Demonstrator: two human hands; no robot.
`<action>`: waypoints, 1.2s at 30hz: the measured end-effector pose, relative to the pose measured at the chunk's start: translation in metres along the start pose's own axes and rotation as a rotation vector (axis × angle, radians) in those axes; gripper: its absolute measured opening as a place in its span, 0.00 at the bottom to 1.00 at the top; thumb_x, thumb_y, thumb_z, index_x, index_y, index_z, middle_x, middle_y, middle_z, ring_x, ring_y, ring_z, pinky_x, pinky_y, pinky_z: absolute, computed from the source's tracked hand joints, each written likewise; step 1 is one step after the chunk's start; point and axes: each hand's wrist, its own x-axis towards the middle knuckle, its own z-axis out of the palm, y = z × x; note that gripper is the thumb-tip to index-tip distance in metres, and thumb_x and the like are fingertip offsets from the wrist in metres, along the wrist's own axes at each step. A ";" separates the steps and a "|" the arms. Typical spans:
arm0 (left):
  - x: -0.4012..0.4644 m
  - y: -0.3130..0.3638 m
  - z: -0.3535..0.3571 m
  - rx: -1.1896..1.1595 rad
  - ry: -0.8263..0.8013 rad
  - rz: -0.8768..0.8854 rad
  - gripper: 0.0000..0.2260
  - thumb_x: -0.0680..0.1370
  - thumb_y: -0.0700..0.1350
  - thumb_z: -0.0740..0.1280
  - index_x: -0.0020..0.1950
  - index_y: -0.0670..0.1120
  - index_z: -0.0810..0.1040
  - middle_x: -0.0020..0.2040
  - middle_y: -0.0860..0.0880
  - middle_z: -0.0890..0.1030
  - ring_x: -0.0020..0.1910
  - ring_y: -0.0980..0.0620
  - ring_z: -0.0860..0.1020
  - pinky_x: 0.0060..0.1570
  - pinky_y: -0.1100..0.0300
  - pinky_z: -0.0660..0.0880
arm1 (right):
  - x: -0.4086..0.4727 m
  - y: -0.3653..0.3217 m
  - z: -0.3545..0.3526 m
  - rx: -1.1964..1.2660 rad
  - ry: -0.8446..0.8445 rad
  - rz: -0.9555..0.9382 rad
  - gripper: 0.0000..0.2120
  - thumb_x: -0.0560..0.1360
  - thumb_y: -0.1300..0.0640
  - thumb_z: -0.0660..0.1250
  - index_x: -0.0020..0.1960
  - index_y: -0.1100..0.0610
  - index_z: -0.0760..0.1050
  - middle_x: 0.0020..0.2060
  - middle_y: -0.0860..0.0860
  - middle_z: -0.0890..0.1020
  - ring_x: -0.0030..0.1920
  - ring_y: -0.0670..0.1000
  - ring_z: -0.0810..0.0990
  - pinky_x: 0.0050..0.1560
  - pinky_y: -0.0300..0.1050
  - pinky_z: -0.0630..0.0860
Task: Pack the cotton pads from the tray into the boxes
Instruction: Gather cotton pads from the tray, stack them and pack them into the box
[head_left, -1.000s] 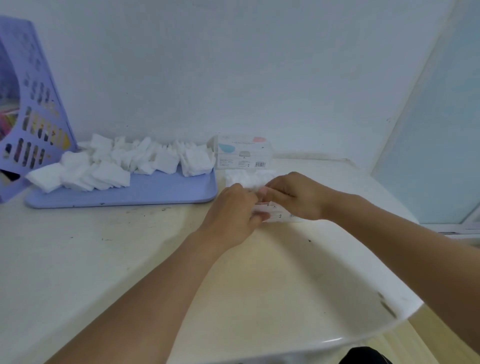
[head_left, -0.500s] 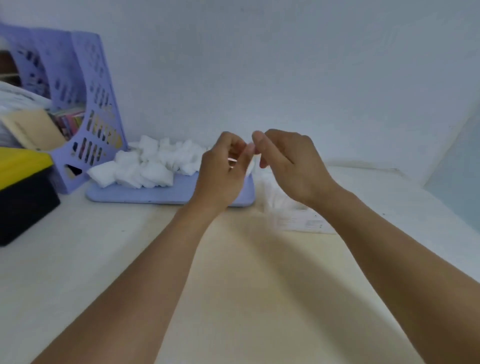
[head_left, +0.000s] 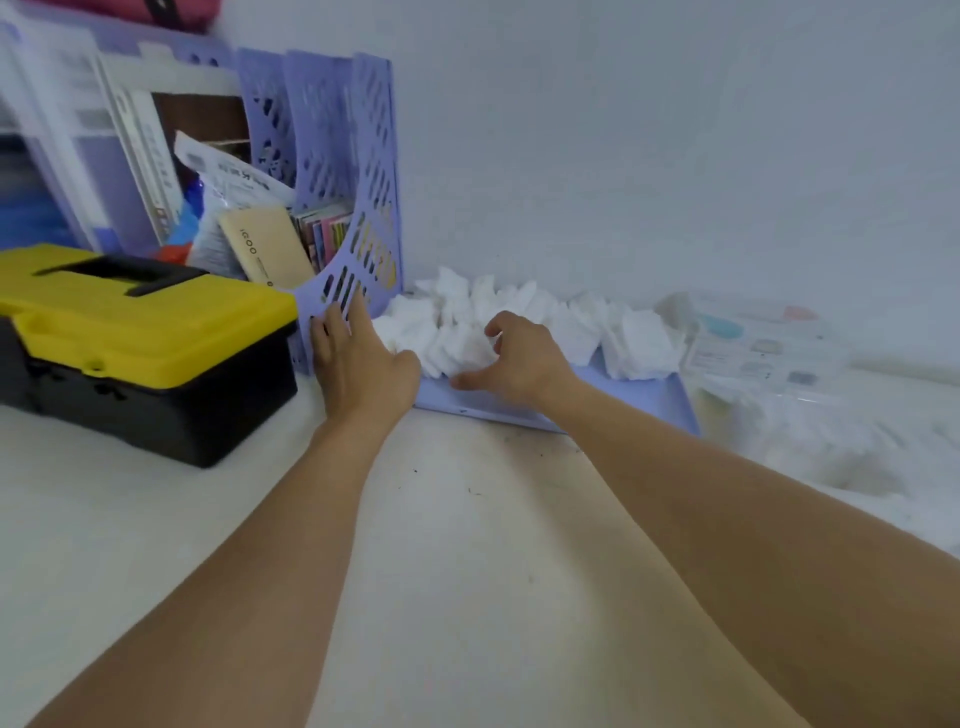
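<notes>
A: Any writing worth reading out? The tan box (head_left: 267, 249) tucked in the lilac file rack (head_left: 337, 171) at far left carries what looks like "IGOO" down its side, and that's about all I can make out.

B: The white bag (head_left: 234, 182) above it has dark print, too blurred to read. Same with the carton (head_left: 758, 343) at far right: coloured patches and small labels, nothing legible.

A: Now the hands. The left hand (head_left: 358, 358) lies flat, fingers (head_left: 356, 317) straight and spread, tips against the foot of the rack, just left of the tray (head_left: 639, 400).

B: And the right hand (head_left: 519, 358) arches over the near left part of the tray, fingers bent in a loose claw over the cotton pads (head_left: 545, 322), thumb stretched out to the left. I'd say it's touching the heap, perhaps gathering a pad, but I can't tell whether anything is truly gripped.

A: The pads sit piled along the far edge of the tray, against the wall.

B: Round about: a yellow-lidded black toolbox (head_left: 140, 338) on the surface (head_left: 467, 545) at left, close beside the rack. At near right there's a white blurred mass (head_left: 831, 441), hard to identify. Both forearms cross the near surface.
</notes>
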 end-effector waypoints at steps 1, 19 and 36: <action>0.001 -0.002 0.003 -0.020 -0.032 -0.033 0.36 0.74 0.41 0.66 0.80 0.42 0.55 0.80 0.42 0.56 0.80 0.41 0.51 0.78 0.45 0.54 | 0.004 -0.003 0.004 -0.019 0.000 -0.002 0.34 0.64 0.42 0.81 0.61 0.57 0.71 0.54 0.51 0.78 0.51 0.51 0.76 0.52 0.47 0.75; -0.001 0.001 -0.001 -0.251 -0.084 -0.145 0.24 0.76 0.38 0.63 0.73 0.45 0.66 0.71 0.46 0.66 0.60 0.47 0.72 0.51 0.57 0.66 | 0.016 -0.019 0.018 -0.363 0.098 -0.070 0.19 0.72 0.39 0.69 0.44 0.54 0.70 0.41 0.51 0.77 0.45 0.57 0.80 0.42 0.46 0.72; -0.054 0.072 -0.013 -1.004 -0.208 0.004 0.13 0.79 0.52 0.67 0.60 0.49 0.75 0.58 0.50 0.79 0.54 0.54 0.80 0.50 0.56 0.80 | -0.078 -0.008 -0.067 1.080 0.010 0.139 0.11 0.79 0.65 0.64 0.59 0.58 0.78 0.45 0.56 0.81 0.39 0.54 0.81 0.35 0.44 0.79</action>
